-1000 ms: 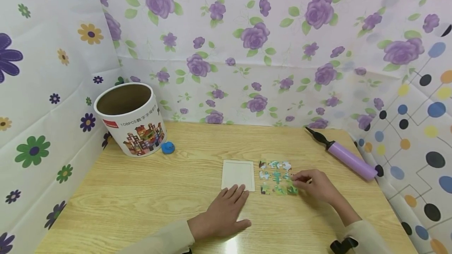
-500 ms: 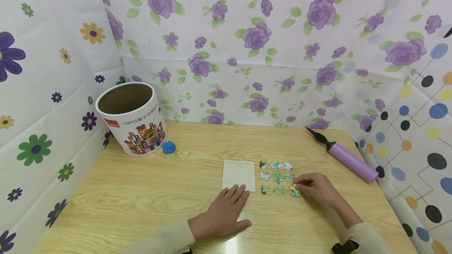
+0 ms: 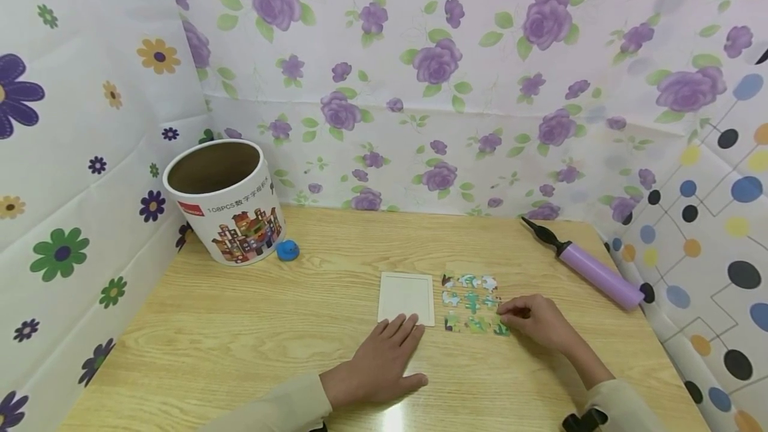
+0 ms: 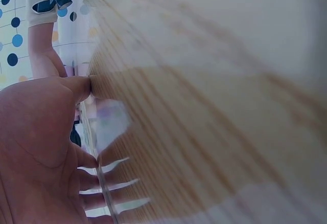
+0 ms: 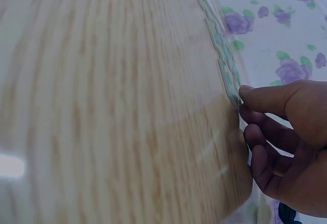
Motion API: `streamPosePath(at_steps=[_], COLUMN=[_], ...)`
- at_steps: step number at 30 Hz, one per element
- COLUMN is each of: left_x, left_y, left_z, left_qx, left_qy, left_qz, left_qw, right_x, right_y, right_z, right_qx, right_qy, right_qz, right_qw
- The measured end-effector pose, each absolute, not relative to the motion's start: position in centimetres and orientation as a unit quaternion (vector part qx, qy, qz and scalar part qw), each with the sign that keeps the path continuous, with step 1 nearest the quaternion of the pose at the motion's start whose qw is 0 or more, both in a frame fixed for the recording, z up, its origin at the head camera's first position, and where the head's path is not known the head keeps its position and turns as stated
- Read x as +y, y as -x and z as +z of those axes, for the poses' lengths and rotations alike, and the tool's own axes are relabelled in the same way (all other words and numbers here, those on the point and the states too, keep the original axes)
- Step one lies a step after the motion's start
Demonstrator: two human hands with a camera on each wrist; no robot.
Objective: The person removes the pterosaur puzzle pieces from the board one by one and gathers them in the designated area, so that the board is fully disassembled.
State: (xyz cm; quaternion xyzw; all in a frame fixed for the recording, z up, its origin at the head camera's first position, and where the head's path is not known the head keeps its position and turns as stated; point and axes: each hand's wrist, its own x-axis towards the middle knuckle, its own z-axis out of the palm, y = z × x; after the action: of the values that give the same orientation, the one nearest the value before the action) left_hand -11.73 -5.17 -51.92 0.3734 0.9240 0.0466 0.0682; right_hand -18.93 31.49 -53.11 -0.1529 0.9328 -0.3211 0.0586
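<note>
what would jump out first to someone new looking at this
Probably the small grid of colourful puzzle pieces right of the table's middle, the right hand touching its lower right corner. The left hand lies flat at a pale blank tray beside them, and a big open puzzle tub stands far left.

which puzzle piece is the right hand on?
The front-right corner piece of the grid, nearest the person. The right hand pinches it at its edge; the other pieces lie untouched.
</note>
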Motion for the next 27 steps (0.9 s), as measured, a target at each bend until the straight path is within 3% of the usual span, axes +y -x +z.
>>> streamPosePath(at_steps=[18, 27], left_x=[-5.2, -6.8], left_y=[11.8, 12.9], left_z=[-51.6, -50.6], left_qx=[0.925, 0.936], left_qy=[-0.369, -0.342], left_qz=[0.050, 0.078], left_qw=[0.079, 0.030], right_x=[28.6, 27.1], right_y=[19.2, 19.2], right_z=[-50.7, -49.6], right_qx=[0.911, 0.910], right_qy=[0.184, 0.204], right_qz=[-0.367, -0.360], right_qw=[0.043, 0.005])
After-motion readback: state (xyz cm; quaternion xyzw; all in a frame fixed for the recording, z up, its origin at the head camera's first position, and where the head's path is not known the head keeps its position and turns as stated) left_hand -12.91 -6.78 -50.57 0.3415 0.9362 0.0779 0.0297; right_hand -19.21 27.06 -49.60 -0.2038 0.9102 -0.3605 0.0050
